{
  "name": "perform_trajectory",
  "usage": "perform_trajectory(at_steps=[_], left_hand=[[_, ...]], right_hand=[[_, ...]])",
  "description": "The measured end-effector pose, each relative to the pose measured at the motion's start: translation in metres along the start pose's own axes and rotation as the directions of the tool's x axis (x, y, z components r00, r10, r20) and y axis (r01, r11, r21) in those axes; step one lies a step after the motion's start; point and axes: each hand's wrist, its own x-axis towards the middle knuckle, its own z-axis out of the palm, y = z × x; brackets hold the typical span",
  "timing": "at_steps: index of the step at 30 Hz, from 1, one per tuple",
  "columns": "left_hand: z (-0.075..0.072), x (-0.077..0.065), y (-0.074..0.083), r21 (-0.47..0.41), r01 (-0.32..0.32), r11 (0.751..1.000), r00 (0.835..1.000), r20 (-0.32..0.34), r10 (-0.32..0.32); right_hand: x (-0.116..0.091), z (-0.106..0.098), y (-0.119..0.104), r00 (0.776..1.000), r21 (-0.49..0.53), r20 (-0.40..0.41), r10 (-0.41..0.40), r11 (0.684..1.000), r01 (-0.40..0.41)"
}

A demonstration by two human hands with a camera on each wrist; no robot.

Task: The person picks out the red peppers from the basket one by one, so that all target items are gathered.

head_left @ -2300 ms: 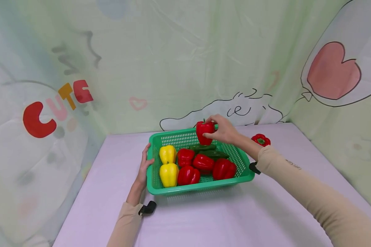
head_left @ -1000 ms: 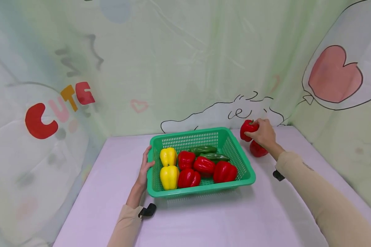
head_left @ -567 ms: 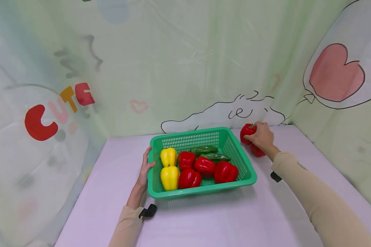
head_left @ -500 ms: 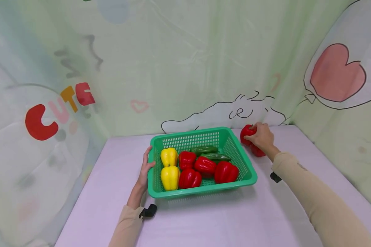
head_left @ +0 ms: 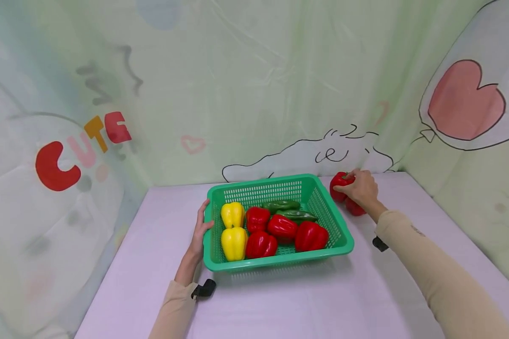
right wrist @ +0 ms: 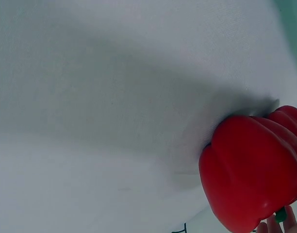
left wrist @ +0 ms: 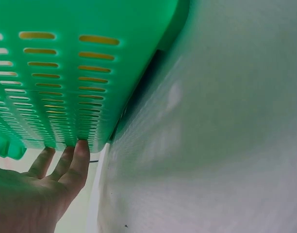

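In the head view, my left hand [head_left: 199, 233] holds the left rim of a green plastic basket [head_left: 275, 264], thumb over the edge. The left wrist view shows its fingertips against the slotted outer wall. My right hand [head_left: 362, 189] pinches a red bell pepper [head_left: 338, 187] near its stem, low at the table just right of the basket. A second red bell pepper [head_left: 355, 207] lies close by, partly covered by that hand; it looms large in the right wrist view.
Inside the basket are two yellow bell peppers [head_left: 233, 243], several red bell peppers [head_left: 311, 236] and two green cucumber-like vegetables [head_left: 297, 215]. A pale lilac table [head_left: 280, 306] is backed by a printed curtain [head_left: 254, 84].
My right hand has carried the red bell pepper from above the basket rightward, then lowered it beside the other one. My left hand has stayed on the basket's rim.
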Motion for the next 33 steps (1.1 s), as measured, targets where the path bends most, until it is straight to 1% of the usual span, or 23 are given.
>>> perform_trajectory(at_steps=[7,10,15,19,22,24,26,28,33], left_hand=[[0.000,0.001,0.000,-0.016,-0.007,1.000,1.000,0.006,0.007],[0.001,0.001,0.000,-0.015,-0.009,1.000,1.000,0.007,0.009],[0.001,0.000,0.002,-0.020,-0.009,1.000,1.000,0.003,0.009],[0.000,0.000,0.003,-0.011,-0.001,1.000,1.000,0.003,0.001],[-0.001,0.001,0.003,-0.005,-0.003,1.000,1.000,-0.003,0.003],[-0.001,0.001,0.003,-0.001,-0.007,1.000,1.000,-0.008,0.007],[-0.001,0.001,0.003,0.000,-0.010,1.000,1.000,-0.012,0.010],[-0.001,0.001,0.004,0.003,-0.011,1.000,1.000,-0.015,0.011],[0.001,0.000,0.002,0.000,-0.007,1.000,1.000,-0.007,0.007]], right_hand=[[-0.004,-0.005,-0.003,1.000,0.023,0.000,0.013,1.000,-0.013],[-0.008,-0.007,-0.006,1.000,0.037,-0.009,-0.003,0.999,0.003],[-0.015,-0.012,-0.020,0.993,0.029,-0.070,-0.094,0.995,0.096],[-0.025,-0.013,-0.039,0.973,0.005,-0.105,-0.204,0.979,0.206],[-0.033,-0.013,-0.056,0.955,0.003,-0.096,-0.280,0.960,0.281],[-0.037,-0.013,-0.065,0.951,0.020,-0.067,-0.302,0.952,0.304],[-0.039,-0.012,-0.073,0.952,0.031,-0.035,-0.305,0.952,0.306],[-0.040,-0.012,-0.077,0.957,0.040,-0.005,-0.290,0.956,0.290],[-0.036,-0.013,-0.075,0.968,0.024,0.026,-0.250,0.968,0.250]])
